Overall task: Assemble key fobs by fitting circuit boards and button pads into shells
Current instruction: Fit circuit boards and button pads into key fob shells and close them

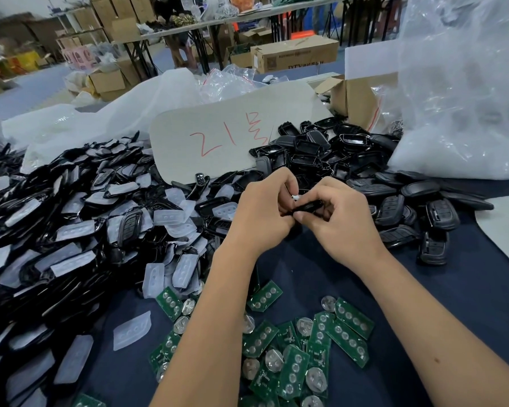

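While both our hands pinch one black fob shell [307, 206] at frame centre, left grip [262, 208] and right grip [340, 214] curled tight, we judge uneven pressure could misseat or drop its contents onto circuit boards [291, 348] on the worktop [453, 304] below.

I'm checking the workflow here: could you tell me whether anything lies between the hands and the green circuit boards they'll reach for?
Nothing visible does. The circuit boards lie uncovered on the blue cloth, while both hands grip a black shell.
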Action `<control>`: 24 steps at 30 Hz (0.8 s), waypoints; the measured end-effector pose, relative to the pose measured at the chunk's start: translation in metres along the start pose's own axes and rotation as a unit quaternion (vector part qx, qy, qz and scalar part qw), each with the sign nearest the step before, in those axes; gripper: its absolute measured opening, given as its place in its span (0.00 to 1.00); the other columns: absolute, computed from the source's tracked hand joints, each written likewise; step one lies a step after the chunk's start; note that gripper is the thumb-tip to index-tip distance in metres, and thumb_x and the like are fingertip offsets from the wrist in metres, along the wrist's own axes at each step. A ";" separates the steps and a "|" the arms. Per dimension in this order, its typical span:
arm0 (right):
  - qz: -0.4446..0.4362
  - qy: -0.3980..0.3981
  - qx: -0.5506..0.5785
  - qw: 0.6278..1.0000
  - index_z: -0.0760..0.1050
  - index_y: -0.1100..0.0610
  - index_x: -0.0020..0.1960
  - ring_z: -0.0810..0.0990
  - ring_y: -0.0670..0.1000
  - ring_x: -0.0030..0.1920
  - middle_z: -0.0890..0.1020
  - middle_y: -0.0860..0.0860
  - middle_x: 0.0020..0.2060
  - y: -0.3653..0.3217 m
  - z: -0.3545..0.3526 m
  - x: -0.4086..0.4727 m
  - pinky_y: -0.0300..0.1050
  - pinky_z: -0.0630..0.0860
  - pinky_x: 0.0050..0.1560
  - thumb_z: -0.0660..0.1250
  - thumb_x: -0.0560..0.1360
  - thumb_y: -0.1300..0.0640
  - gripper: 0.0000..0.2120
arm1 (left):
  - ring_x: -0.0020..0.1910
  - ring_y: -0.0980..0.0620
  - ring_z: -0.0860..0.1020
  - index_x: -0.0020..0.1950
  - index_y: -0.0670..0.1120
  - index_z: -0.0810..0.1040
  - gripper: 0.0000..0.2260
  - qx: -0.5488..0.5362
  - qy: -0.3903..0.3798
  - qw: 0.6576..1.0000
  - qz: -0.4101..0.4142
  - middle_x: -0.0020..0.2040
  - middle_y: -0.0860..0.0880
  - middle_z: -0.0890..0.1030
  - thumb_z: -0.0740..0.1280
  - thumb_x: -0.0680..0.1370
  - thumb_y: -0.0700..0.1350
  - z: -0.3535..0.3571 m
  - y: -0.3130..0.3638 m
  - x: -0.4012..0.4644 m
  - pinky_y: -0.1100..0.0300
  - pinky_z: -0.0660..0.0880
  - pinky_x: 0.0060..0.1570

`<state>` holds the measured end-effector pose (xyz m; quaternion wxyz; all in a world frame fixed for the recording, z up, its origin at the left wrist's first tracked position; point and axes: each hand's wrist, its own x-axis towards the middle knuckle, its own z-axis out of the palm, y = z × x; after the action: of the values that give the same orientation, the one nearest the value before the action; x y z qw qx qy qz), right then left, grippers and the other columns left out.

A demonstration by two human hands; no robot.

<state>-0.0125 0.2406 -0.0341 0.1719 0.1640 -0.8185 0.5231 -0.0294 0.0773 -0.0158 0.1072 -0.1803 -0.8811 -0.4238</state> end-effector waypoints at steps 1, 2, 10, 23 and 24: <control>0.001 0.005 -0.002 1.000 0.85 0.56 0.47 0.78 0.48 0.39 0.80 0.46 0.43 0.001 0.001 0.000 0.36 0.73 0.42 0.80 0.70 0.67 0.09 | 0.34 0.52 0.78 0.47 0.50 0.74 0.17 -0.008 -0.001 1.000 -0.006 0.35 0.52 0.80 0.71 0.66 0.31 0.000 -0.001 0.000 0.51 0.79 0.37; 0.004 0.012 -0.004 1.000 0.85 0.55 0.48 0.78 0.48 0.39 0.81 0.45 0.44 0.002 0.001 0.000 0.36 0.73 0.42 0.80 0.70 0.65 0.10 | 0.33 0.54 0.78 0.47 0.50 0.75 0.17 -0.020 -0.002 1.000 -0.014 0.35 0.52 0.80 0.71 0.66 0.31 0.000 -0.002 0.000 0.54 0.78 0.36; 0.096 0.049 0.159 0.981 0.83 0.50 0.55 0.83 0.51 0.43 0.85 0.48 0.44 0.008 0.001 0.002 0.48 0.79 0.47 0.73 0.79 0.58 0.06 | 0.40 0.48 0.83 0.48 0.41 0.78 0.14 -0.292 0.006 0.950 -0.110 0.42 0.41 0.81 0.78 0.70 0.28 -0.005 -0.003 0.001 0.53 0.84 0.45; 0.152 0.035 0.285 0.946 0.85 0.54 0.38 0.60 0.49 0.30 0.66 0.48 0.26 0.008 0.004 0.003 0.48 0.57 0.32 0.72 0.81 0.55 0.12 | 0.47 0.42 0.85 0.58 0.31 0.76 0.20 -0.426 -0.043 0.886 -0.177 0.45 0.41 0.83 0.76 0.69 0.26 -0.009 0.003 -0.001 0.53 0.84 0.46; 0.155 0.036 0.287 0.945 0.84 0.54 0.38 0.60 0.50 0.30 0.66 0.48 0.26 0.007 0.005 0.003 0.50 0.56 0.33 0.71 0.81 0.55 0.13 | 0.47 0.42 0.85 0.58 0.32 0.76 0.19 -0.425 -0.042 0.886 -0.179 0.44 0.41 0.83 0.76 0.69 0.26 -0.009 0.004 -0.001 0.53 0.84 0.46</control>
<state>-0.0190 0.2388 -0.0403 0.0638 0.0588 -0.6422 0.7616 -0.0263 0.0720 -0.0080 -0.0944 -0.0649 -0.6377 -0.7617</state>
